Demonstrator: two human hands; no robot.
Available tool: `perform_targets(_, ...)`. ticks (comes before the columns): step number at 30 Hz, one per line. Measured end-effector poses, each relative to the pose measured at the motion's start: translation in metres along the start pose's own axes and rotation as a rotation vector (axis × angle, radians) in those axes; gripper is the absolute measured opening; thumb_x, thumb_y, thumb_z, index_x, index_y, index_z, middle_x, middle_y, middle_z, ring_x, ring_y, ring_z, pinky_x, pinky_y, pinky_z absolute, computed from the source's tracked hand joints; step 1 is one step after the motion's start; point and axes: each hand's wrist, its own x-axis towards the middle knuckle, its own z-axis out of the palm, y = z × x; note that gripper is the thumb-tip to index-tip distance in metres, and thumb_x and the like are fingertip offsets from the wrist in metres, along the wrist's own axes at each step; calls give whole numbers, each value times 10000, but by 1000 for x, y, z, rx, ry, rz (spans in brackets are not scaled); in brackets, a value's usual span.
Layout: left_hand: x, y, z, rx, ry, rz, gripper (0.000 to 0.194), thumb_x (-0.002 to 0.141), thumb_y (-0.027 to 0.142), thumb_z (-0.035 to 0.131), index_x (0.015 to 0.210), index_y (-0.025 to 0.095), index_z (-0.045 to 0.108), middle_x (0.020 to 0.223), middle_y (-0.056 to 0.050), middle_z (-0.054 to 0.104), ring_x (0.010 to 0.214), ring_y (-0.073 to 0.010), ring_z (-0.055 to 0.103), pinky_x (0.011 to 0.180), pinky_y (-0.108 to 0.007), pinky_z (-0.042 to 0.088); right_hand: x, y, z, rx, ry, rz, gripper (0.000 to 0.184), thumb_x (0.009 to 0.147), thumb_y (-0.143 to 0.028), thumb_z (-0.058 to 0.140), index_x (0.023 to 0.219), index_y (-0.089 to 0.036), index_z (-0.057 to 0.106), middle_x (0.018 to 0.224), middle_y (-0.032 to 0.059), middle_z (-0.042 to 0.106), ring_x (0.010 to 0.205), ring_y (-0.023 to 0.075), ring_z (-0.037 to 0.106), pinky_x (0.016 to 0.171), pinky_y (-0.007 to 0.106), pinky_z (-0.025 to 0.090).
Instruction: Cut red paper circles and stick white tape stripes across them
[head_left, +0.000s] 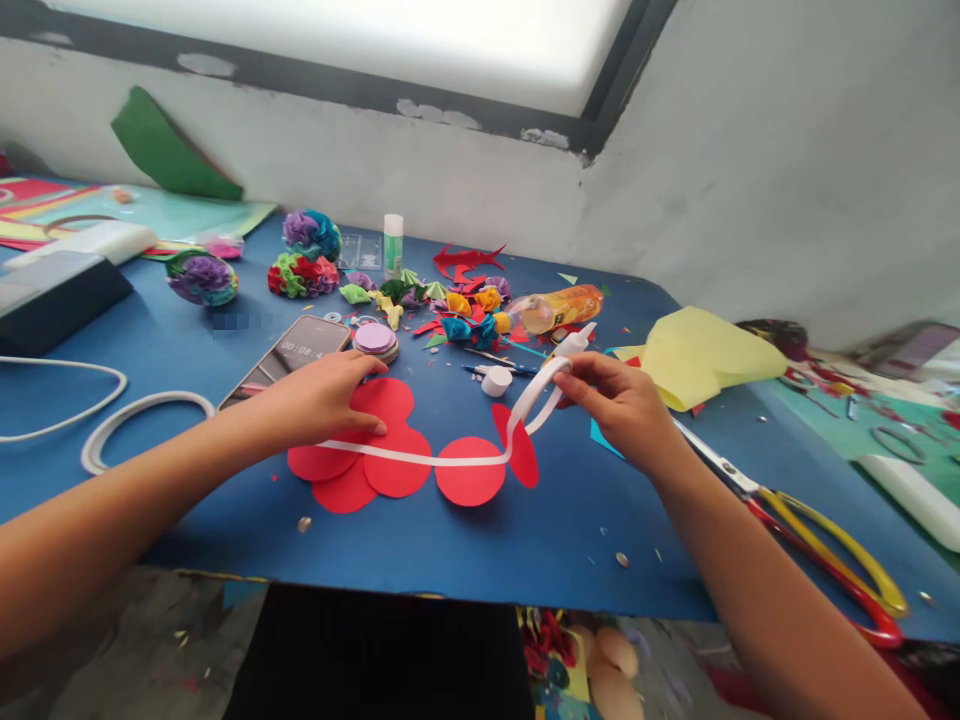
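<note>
Near phone [296,348], L hand [326,395], half-open, rests on red paper circles [397,480]; R hand [619,405], farther from phone, pinches looped white strip [469,461], thumb to fingers.

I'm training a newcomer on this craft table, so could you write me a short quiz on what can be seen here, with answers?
1. True or false: the glue stick stands upright on the blue table.

2. Multiple choice: what does the right hand pinch?
A) the yellow paper
B) the white strip
C) the phone

3. Fill in the two missing colours: the handles of the scissors are ____ and ____.

Key: 1 true; 2 B; 3 red and yellow.
</note>
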Motion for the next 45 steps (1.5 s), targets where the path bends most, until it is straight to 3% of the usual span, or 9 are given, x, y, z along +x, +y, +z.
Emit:
perform_targets(10, 1, -10, -2, -142, -98, -15, 755, 670, 486, 646, 1326, 167, 451, 1220, -116, 589, 1053, -292, 580, 833, -341, 469, -1, -5, 3, 20, -14, 1, 241, 736, -440, 727, 857, -235, 685, 725, -12, 643, 618, 135, 631, 608, 269, 563)
perform_targets(17, 1, -11, -5, -145, -124, 6, 371, 693, 424, 632, 1009, 233, 605, 883, -28, 671, 826, -239, 630, 646, -293, 445, -1, -7, 4, 21, -13, 14, 251, 717, -450, 738, 840, -238, 681, 723, -7, 643, 616, 150, 626, 613, 302, 576)
perform_targets(26, 0, -3, -6, -153, 85, 67, 212, 752, 410, 588, 789, 209, 536, 735, -7, 628, 687, -198, 578, 597, -296, 395, -2, -5, 1, -9, -17, 6, 248, 736, -461, 717, 853, -245, 684, 762, 3, 647, 639, 152, 622, 618, 303, 571)
perform_targets(31, 1, 0, -6, -272, 339, 96, 244, 851, 396, 499, 857, 178, 607, 757, -19, 624, 683, -157, 551, 632, -292, 430, -2, -6, 1, -11, -6, -4, 260, 724, -462, 727, 856, -242, 684, 735, -7, 645, 607, 147, 627, 612, 296, 566)
perform_targets(35, -21, 20, -31, -466, 687, 186, 211, 896, 333, 471, 879, 186, 621, 916, -20, 622, 828, -156, 560, 720, -306, 485, -1, -7, -1, -68, 16, 11, 275, 734, -468, 718, 872, -232, 687, 716, 1, 648, 622, 161, 630, 616, 307, 554)
perform_targets(37, -38, 37, -42, -528, 773, 172, 171, 891, 334, 502, 863, 221, 628, 773, 29, 599, 701, -123, 556, 670, -298, 496, 1, -9, -3, -110, 39, 17, 296, 729, -478, 719, 863, -216, 685, 716, 12, 650, 652, 172, 629, 614, 309, 537)
perform_targets(40, -61, 71, -30, -603, 474, 286, 95, 823, 319, 609, 891, 267, 650, 679, 52, 643, 562, -117, 579, 520, -255, 492, 1, -12, -5, -114, 46, -9, 317, 718, -494, 721, 846, -208, 672, 747, 23, 659, 684, 180, 626, 615, 312, 520)
perform_targets(42, -64, 99, -3, -563, 186, 382, 131, 843, 272, 578, 966, 284, 621, 746, 48, 689, 620, -127, 632, 533, -233, 505, 0, -14, -6, -72, 10, -27, 316, 712, -492, 729, 841, -212, 661, 737, 14, 653, 675, 175, 624, 618, 311, 520)
perform_targets(45, -47, 138, 46, -384, -2, 438, 252, 858, 233, 518, 1109, 245, 519, 785, 0, 709, 650, -169, 664, 552, -265, 500, -3, -16, -6, -1, -62, -46, 297, 721, -467, 734, 855, -213, 658, 711, -2, 647, 640, 158, 623, 612, 297, 522)
